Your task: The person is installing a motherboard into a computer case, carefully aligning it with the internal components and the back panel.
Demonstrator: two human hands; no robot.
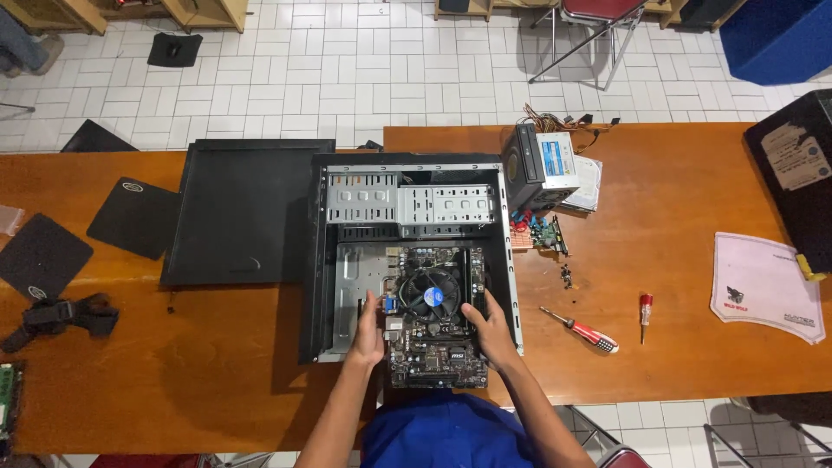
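Inside the case (511, 260), both hands' (368, 334) (490, 329) grip pinches the motherboard (433, 338), long axis toward the person.

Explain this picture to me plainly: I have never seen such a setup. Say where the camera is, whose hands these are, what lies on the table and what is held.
The camera sits on a person's head and looks down at their own bare hands. The left hand and right hand grip the two sides of a motherboard with a round fan, which lies in an open black computer case on a wooden table. Left of the case lies its black side panel. To the right are a power supply, a red-handled screwdriver and a pink cloth.
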